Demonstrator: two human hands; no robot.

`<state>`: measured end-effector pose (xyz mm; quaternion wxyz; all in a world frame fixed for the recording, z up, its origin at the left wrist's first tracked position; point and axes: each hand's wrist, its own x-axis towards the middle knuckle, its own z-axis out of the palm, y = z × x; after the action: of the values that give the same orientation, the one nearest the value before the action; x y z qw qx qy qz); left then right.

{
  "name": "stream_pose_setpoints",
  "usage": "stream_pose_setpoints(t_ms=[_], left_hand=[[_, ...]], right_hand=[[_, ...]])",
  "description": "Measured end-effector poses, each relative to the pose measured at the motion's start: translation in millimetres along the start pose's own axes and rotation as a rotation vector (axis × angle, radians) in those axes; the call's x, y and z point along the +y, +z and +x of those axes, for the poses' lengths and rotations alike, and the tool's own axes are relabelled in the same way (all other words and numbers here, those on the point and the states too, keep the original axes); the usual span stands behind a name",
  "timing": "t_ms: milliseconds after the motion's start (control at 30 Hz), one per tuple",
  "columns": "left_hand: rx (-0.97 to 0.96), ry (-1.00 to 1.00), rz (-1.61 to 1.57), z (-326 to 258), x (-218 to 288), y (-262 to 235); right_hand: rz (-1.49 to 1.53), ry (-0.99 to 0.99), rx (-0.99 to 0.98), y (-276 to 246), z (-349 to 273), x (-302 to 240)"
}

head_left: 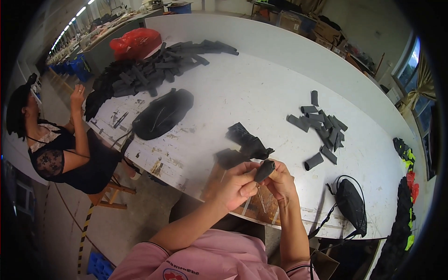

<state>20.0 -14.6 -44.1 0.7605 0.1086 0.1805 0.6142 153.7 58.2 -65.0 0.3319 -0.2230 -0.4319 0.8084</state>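
Near the table's front edge, my left hand [239,187] and my right hand [280,181] meet around a small dark grey fabric tube [265,171], fingers closed on it from both sides. Just below them shows a thin two-pronged metal tool [261,199], perhaps tweezers; whether it lies on the table or hangs from a hand, I cannot tell. Crumpled black fabric [249,141] lies right beyond my fingers, with a flat dark piece [229,158] left of it. Several similar grey tubes [325,126] are scattered to the right.
A long heap of grey tubes [154,70] and a red plastic bag [135,43] occupy the far left. Black drawstring pouches [163,114] lie left and right [350,205]. A white partition [261,37] edges the table [233,88]. Someone sits on a wooden stool [112,193] at left.
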Motion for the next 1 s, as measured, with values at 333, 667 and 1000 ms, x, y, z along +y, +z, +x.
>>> stream_pose_setpoints(t_ms=[333, 667, 1000], left_hand=[[0.123, 0.193, 0.462, -3, -6, -1], [0.006, 0.785, 1.311, 0, 12, 18], [0.125, 0.386, 1.092, 12, 18, -4]], right_hand=[[0.022, -0.068, -0.042, -4, 7, 9], [-0.314, -0.118, 0.095, 8, -9, -14], [-1.377, -0.405, 0.125, 34, -17, -28]])
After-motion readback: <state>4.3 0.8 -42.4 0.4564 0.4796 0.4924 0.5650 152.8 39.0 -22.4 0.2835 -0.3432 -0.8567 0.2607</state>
